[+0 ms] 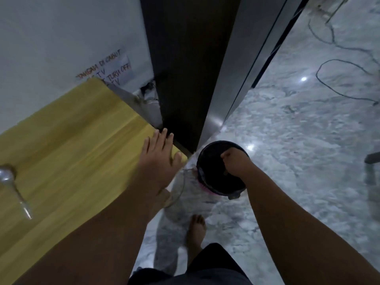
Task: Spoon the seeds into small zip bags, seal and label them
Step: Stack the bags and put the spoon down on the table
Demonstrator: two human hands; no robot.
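Judging by what shows, the task looks either barely begun or paused: no seeds, no zip bags and no labels are in view, so nothing filled, sealed or labelled can be counted. Everything from spooning onward may be left, though finished bags could lie out of sight.

The one task thing visible is the spoon [12, 186], lying on the yellow desk [72, 140] at the 9 o'clock edge, bowl away from the person, touched by neither hand.

The left hand [160, 159] rests flat on the desk corner just off centre toward 7 o'clock, fingers straight and spread, holding nothing. The right hand [234, 163] reaches into the mouth of a black bin [222, 186] on the floor [287, 140] at about 4 o'clock; its fingers are curled, but whether they close on something I cannot tell (the bin's inside is too dark).

Counted: one spoon, one bin, one handwritten note [111, 68] on the wall at 11 o'clock, one loose cable [339, 79] at 2 o'clock, one bare foot [196, 229] at 6 o'clock, two hands
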